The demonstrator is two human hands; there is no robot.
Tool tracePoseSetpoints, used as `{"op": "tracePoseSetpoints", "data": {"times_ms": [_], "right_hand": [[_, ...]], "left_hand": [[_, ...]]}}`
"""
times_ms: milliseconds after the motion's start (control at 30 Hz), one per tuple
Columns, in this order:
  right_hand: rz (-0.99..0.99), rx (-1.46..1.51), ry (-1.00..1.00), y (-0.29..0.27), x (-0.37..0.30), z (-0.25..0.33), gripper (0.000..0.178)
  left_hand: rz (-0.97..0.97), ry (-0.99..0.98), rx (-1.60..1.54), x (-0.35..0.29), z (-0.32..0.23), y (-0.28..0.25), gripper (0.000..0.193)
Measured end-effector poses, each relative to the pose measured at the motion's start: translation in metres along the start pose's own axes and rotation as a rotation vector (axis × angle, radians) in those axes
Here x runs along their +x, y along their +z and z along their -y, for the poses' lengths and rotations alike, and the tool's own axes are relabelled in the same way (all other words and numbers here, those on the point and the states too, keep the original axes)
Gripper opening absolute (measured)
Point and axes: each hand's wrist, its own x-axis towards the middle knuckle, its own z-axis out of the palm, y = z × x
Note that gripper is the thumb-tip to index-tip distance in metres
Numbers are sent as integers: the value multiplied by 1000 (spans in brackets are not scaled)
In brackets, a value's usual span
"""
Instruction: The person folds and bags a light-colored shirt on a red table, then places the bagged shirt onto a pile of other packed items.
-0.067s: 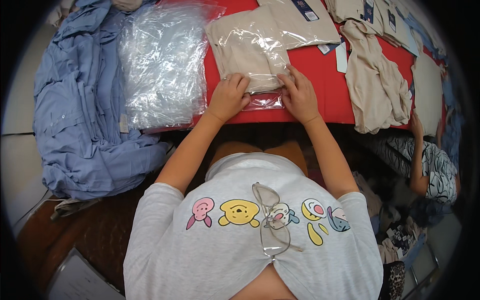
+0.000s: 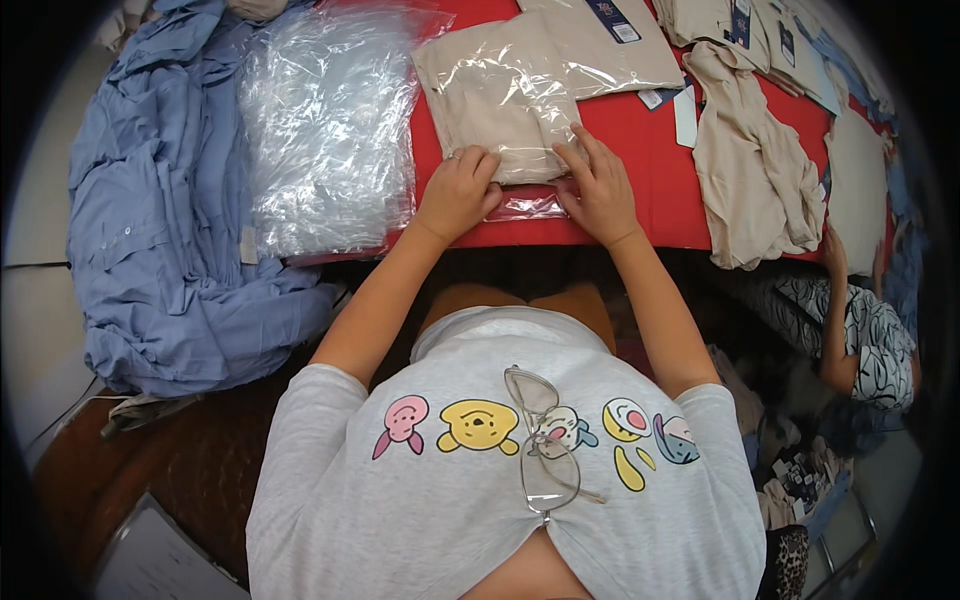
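Observation:
A folded beige garment (image 2: pixel 490 95) lies inside a clear plastic bag (image 2: pixel 530 207) on the red-covered table in front of me. My left hand (image 2: pixel 460 195) is closed at the bag's near left corner, fingers curled over the plastic. At the near right corner, my right hand (image 2: pixel 600 195) has the bag's edge between thumb and fingers, the longer fingers reaching up along the garment's side. The bag's near end sticks out past the garment between my hands, flat on the red cloth. My fingertips are partly hidden by the glare and folds.
A stack of clear plastic bags (image 2: pixel 330 140) lies left of my work, beside a heap of blue garments (image 2: pixel 165 230). Tagged beige garments (image 2: pixel 610 60) lie behind it. A crumpled beige garment (image 2: pixel 750 160) hangs over the table edge, near another person's arm (image 2: pixel 838 320) at right.
The glare across the bag's near part has shifted as the plastic moves slightly under my fingers. Both hands stay almost in place.

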Motion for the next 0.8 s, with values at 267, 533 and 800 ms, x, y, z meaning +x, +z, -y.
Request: {"op": "tracePoseSetpoints", "data": {"times_ms": [267, 533, 800], "right_hand": [[22, -131, -166, 11, 24, -5, 53], [43, -159, -183, -1, 29, -18, 27], [96, -178, 72, 5, 1, -9, 28]], "left_hand": [[-92, 7, -69, 4, 7, -9, 36], [-75, 24, 108, 0, 2, -14, 28], [-78, 6, 120, -20, -4, -13, 24]]}}
